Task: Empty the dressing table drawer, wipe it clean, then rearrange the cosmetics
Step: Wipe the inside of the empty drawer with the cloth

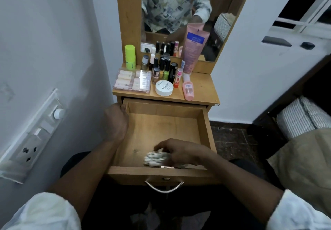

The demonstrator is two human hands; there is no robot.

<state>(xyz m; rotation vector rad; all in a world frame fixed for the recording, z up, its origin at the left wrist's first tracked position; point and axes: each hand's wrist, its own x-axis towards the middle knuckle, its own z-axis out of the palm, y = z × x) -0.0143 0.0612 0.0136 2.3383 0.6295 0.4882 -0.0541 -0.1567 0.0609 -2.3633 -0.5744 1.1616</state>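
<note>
1. Light wooden pull-out drawer (206, 133) emptied; cosmetics (164, 88) stand on the dresser top (202, 86). Step: wiping.
2. Left hand (115, 120) grips the drawer's left wall. Right hand (180, 151) covers a crumpled white cloth (155, 159) on the front floor; pressing or pinching, blur hides which.
3. Next: sweep towards the rear corners.

Tan wooden drawer (206, 133), white cloth (156, 158), neon-green bottle (130, 56), pink tube (194, 47), white round tin (164, 88), white walls (53, 41)
</note>
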